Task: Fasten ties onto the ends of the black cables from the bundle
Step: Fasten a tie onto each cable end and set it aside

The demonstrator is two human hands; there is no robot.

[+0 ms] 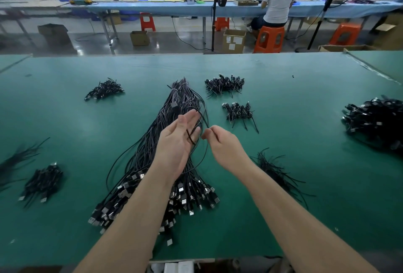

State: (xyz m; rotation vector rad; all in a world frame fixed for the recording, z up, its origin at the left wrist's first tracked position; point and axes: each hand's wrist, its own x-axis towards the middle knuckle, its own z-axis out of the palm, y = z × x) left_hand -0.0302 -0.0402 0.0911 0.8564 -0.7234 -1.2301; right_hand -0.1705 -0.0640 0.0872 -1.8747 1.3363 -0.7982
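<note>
Mid-loop I reckon: left hand (177,142) open with cable (201,118) draped across, right hand (220,142) pinching it, above the bundle (152,163) mid-surface; next grab a tie (274,170) at 4 o'clock.

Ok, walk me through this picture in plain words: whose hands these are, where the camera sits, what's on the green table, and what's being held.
There is no machine here. A camera worn on a person's head looks down at their bare hands. On the green table mat lies a big loose bundle of black cables with metal plugs, with smaller tied cable bunches around it. The left hand, palm open, has a thin black cable across it; the right hand pinches the same cable's other part.
</note>
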